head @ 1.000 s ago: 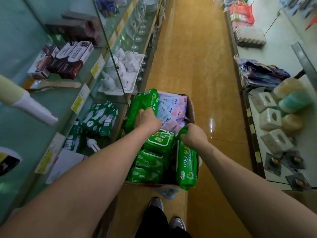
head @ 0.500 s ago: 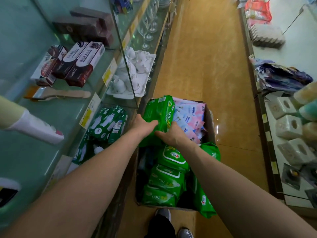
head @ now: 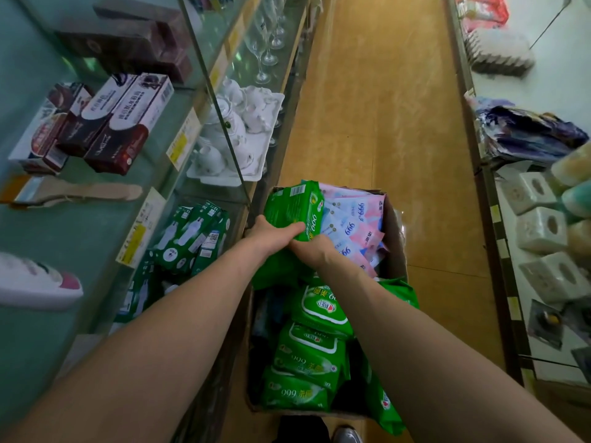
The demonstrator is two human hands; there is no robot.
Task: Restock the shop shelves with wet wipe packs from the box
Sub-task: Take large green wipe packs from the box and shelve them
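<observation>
A cardboard box stands on the aisle floor, filled with green wet wipe packs and pink-and-blue wet wipe packs. One green pack stands upright at the box's far left corner. My left hand grips its lower part, fingers wrapped over the front. My right hand presses against the same pack from the right, below the pink packs; its fingers are partly hidden. Another green pack hangs over the box's near right edge.
Glass shelves run along the left with boxed goods, a white tea set, wine glasses and green cartons on the lowest shelf. A low shelf on the right holds white ceramic blocks and bags. Yellow floor runs between; my shoes show below.
My right hand left the green pack at the box's right edge and moved over to the upright green pack that my left hand holds. The view has shifted closer to the box.
</observation>
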